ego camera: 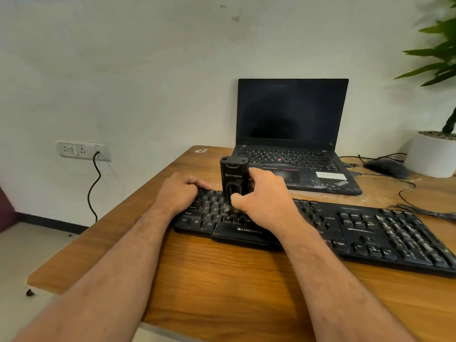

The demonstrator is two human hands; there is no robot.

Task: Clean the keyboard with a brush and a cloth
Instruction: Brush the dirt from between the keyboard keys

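Two bare forearms reach forward from the bottom edge, crossing the near side of a wooden tabletop (pixel 222 280) toward a black keyboard (pixel 357 233) that lies slantwise across it, its right end running off toward the lower right. The left hand (pixel 180 191) rests on the keyboard's far left corner, fingers curled down over the back edge as if gripping it to steady it. The right hand (pixel 261 198) grasps a black brush (pixel 233 176) with an upright blocky handle, thumb in front and fingers wrapped behind, the bristle end pressed down among the letter keys just left of the hand; the bristles themselves are blurred. Pale dust still streaks the keys on the right, most thickly over the number pad, so by my reckoning the brushing is at an early stage with most of the board left to do. No cloth is visible anywhere, so the wiping step appears not yet begun. Behind the keyboard sits an open laptop (pixel 293 134) with a dark screen, facing the person. To its right lie a dark mouse (pixel 386 167) and loose cables, then a white plant pot (pixel 431 156) with green leaves. On the white wall to the left, a socket plate (pixel 81 150) holds a plugged-in black cord.
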